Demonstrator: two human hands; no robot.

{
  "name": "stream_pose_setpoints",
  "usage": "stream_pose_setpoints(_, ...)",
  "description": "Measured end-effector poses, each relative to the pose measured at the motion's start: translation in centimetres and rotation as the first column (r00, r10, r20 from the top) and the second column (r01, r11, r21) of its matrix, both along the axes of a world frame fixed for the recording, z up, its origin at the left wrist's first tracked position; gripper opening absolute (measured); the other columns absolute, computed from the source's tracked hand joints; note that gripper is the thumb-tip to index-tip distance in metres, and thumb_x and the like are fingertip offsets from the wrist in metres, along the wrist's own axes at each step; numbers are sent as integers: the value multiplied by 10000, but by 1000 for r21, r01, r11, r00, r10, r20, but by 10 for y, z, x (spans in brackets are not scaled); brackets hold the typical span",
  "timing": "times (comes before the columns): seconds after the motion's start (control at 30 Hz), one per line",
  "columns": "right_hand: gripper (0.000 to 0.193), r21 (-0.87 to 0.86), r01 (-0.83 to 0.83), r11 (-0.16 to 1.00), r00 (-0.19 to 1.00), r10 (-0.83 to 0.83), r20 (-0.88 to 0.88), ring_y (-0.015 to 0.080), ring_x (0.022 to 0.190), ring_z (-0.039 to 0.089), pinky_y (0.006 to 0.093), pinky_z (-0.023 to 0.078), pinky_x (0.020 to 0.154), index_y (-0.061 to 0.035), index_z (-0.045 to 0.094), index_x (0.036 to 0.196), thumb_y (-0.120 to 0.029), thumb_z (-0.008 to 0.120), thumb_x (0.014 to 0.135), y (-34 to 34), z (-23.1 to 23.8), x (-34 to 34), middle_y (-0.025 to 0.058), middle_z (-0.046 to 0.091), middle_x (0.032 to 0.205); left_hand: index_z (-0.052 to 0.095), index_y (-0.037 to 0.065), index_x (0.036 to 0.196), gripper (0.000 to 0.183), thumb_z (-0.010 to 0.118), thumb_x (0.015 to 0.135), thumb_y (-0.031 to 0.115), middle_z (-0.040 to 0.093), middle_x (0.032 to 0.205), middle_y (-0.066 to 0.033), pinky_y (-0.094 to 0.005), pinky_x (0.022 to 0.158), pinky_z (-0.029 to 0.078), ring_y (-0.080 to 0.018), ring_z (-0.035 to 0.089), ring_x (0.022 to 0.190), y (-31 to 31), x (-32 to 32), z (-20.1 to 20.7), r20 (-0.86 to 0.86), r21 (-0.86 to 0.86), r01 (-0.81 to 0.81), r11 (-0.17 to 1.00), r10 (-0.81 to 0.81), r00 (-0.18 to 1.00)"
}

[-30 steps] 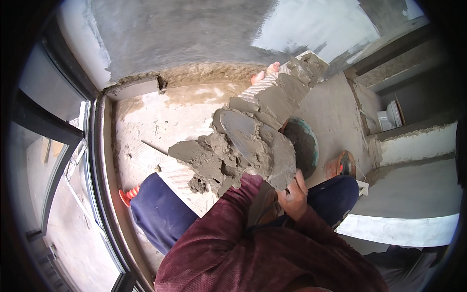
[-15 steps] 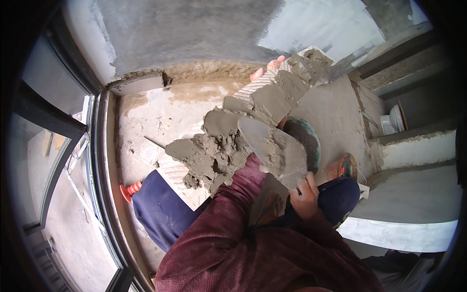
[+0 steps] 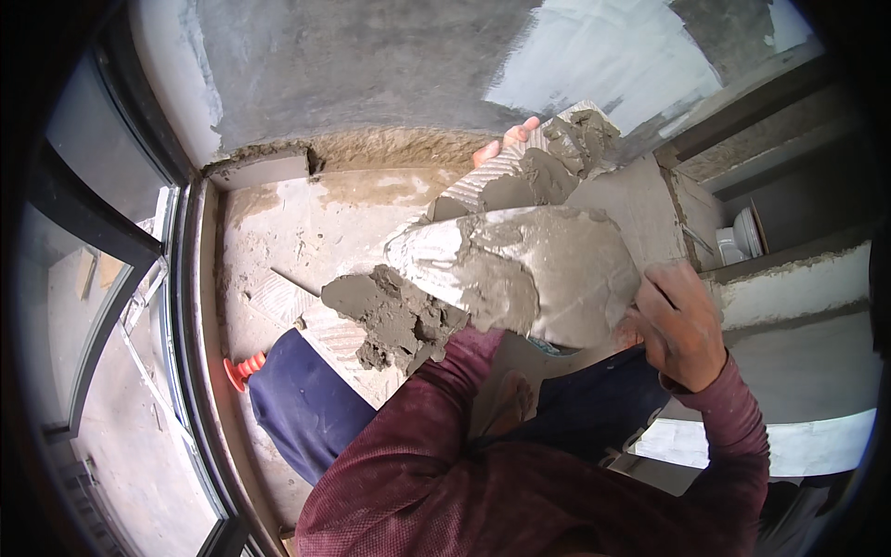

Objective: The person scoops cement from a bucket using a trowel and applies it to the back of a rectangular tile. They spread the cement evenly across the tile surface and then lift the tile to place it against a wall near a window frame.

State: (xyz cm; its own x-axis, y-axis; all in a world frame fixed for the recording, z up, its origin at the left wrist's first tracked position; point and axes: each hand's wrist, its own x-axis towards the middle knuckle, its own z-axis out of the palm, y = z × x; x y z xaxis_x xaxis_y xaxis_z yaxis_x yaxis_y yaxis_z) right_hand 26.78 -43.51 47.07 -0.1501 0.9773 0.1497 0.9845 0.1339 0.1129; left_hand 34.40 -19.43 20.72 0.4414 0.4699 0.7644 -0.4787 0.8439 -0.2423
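My left hand [image 3: 506, 141] grips the far edge of a long, narrow tile strip [image 3: 339, 327] with a ridged back; only its fingertips show. The strip slants from the near left to the far right. Grey mortar [image 3: 394, 311] is heaped thickly on its near end, and more is spread toward its far end. In my right hand [image 3: 682, 320] is a trowel [image 3: 585, 269], its broad blade smeared with wet mortar and held over the middle of the strip. The blade hides that part of the strip. My fingers cover the trowel's handle.
A glass door with a dark frame [image 3: 176, 306] stands at the left. An orange-red ribbed object [image 3: 243, 369] lies beside my left knee. The grey wall [image 3: 362, 70] rises ahead. A teal bucket rim [image 3: 549, 346] peeks out under the trowel. White ware [image 3: 745, 232] sits at the far right.
My right hand has moved right and outward with the trowel, whose blade now shows broadside over the strip's middle. Mortar there is now hidden or gone. The left hand keeps its hold.
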Motion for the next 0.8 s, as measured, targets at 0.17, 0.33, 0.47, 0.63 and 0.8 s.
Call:
stream_pose_setpoints(0.17, 463, 22, 111, 994, 991, -113, 75, 361, 799, 552, 433, 461, 682, 6, 620, 1200, -7, 715, 747, -19, -19, 31, 159, 577, 954, 491, 75, 1231, 488, 510, 910, 442, 401, 1475, -70, -585, 921, 501, -364, 549, 1197, -15, -23, 9, -11, -60, 173, 983, -174, 985)
stream_pose_setpoints(0.33, 415, 59, 268, 962, 958, -259, -123, 374, 844, 599, 394, 501, 804, 29, 610, 1214, -38, 705, 816, -62, -55, 32, 190, 618, 983, 507, 96, 1218, 470, 501, 908, 450, 422, 1453, -103, -557, 904, 518, -368, 564, 1168, -9, -27, 20, -71, -132, 113, 985, -123, 990)
stream_pose_setpoints(0.47, 407, -74, 468, 880, 791, -455, -409, 314, 806, 627, 354, 509, 808, 62, 551, 1270, -174, 613, 944, -77, -74, 27, 180, 637, 922, 520, 92, 1202, 424, 540, 933, 418, 392, 1484, -114, -550, 991, 485, -370, 476, 1285, -17, -29, 18, -71, -215, 61, 975, -78, 994)
stream_pose_setpoints(0.63, 471, -506, 245, 827, 38, -529, -847, 87, 531, 460, 242, 399, 530, 37, 504, 1320, -342, 422, 1052, -32, -56, 34, 49, 556, 769, 504, 81, 1219, 428, 555, 942, 403, 380, 1493, -116, -550, 1013, 474, -369, 458, 1304, -21, -11, 8, -50, -185, 72, 980, -82, 995)
stream_pose_setpoints(0.8, 530, -591, -54, 805, -70, -593, -802, 70, 502, 431, 218, 372, 482, 26, 508, 1210, -462, 392, 1038, 2, -62, 78, 7, 479, 721, 488, 71, 1237, 434, 569, 951, 387, 369, 1503, -117, -551, 1035, 462, -368, 440, 1323, -31, 14, 9, 15, -150, 67, 986, -65, 998)
